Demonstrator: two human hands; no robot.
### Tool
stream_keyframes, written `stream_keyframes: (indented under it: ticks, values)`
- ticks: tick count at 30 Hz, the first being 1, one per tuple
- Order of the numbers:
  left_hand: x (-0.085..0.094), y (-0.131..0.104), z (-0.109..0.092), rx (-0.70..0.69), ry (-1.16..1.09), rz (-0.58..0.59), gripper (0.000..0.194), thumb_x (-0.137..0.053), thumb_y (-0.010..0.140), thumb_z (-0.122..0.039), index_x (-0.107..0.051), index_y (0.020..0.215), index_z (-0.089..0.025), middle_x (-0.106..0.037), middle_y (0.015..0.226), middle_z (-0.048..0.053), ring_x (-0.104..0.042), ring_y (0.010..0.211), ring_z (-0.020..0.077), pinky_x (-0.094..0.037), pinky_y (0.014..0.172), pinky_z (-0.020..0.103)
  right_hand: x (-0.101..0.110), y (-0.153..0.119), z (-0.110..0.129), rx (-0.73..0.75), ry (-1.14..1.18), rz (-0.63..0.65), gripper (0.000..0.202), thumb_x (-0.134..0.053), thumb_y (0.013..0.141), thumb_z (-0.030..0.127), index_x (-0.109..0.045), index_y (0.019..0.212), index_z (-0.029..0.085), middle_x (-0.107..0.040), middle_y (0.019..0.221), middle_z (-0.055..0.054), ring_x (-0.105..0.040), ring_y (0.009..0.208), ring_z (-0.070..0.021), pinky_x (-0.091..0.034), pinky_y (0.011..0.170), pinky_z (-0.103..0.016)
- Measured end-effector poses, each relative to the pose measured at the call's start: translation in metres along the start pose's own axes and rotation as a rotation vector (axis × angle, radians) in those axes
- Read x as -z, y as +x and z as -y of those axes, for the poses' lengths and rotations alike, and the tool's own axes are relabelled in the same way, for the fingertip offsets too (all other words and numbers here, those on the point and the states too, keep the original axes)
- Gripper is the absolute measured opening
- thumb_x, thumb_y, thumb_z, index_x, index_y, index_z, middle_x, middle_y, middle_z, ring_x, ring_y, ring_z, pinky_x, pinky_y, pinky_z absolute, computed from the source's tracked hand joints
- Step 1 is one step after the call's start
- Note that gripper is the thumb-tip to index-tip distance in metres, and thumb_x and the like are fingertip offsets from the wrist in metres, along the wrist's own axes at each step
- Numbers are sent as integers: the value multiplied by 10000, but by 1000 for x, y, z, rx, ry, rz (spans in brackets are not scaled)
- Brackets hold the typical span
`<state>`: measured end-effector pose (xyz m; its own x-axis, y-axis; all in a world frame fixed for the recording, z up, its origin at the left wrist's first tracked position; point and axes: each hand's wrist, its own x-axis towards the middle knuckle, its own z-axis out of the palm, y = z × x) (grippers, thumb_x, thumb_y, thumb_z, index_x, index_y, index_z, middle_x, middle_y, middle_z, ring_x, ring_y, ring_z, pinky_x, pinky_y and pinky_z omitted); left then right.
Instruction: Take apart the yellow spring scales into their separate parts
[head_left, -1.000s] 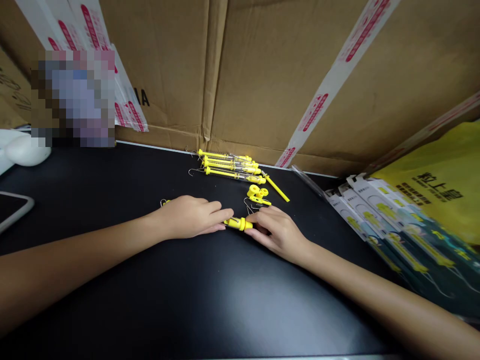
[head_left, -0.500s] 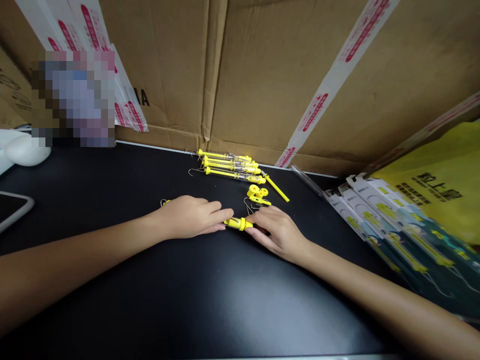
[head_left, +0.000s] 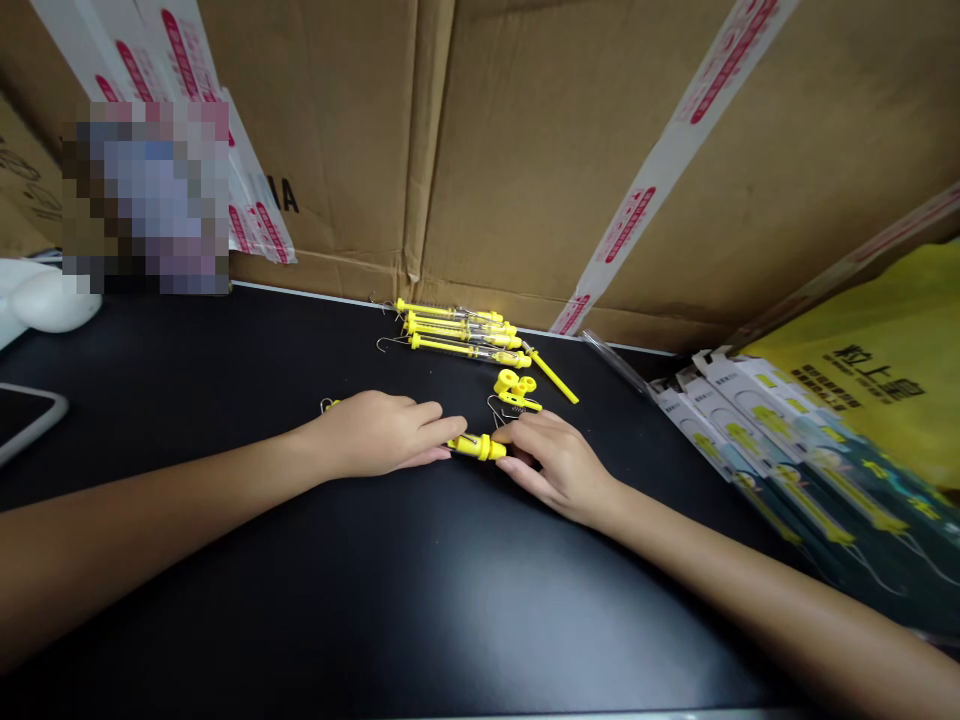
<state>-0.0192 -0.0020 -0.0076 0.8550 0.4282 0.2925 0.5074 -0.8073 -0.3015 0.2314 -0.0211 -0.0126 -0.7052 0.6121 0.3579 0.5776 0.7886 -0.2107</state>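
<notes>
between the hands (head_left: 375, 435) (head_left: 559, 465), a yellow tube (head_left: 471, 446) seems partly covered

Taped cardboard (head_left: 517, 150) behind; yellow printed bag (head_left: 877, 365) at right; white-edged device (head_left: 30, 418) at left

The black tabletop (head_left: 450, 590) carries yellow hooked tubes (head_left: 459, 330); by their right end lies a yellow rod (head_left: 554, 378), in front of them yellow rings (head_left: 505, 384) (bunched together), far left a pale-rimmed device (head_left: 24, 418).
</notes>
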Motion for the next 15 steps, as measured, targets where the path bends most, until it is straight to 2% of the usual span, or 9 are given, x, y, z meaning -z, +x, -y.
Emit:
stream_keyframes:
  ticks: [6,12,15]
  values:
    - [1,0,0,-3,2,-4,274,-343,950,-406,-495,1118,-252,-587,779,-36,-593,601,120,-214,411,269,-3,0,-1,18,-12,-11,202,-452,924,321,-571,874,165,-602,704,-30,-518,636,-141,-374,652,-275]
    - [0,0,0,1,1,4,277,-327,954,-414,-496,1104,-254,-585,775,-35,-593,600,123,-202,414,266,-5,-2,-1,11,12,-99,158,-555,873,333,-550,904,178,-502,601,35,-469,561,-105,-371,626,-243]
    - [1,0,0,-2,2,7,279,-329,953,-414,-498,1105,-252,-589,780,-31,-595,608,121,-205,418,264,-3,-2,0,-6,21,-91,233,-581,846,388,-535,938,179,-487,607,43,-470,560,-102,-381,638,-244]
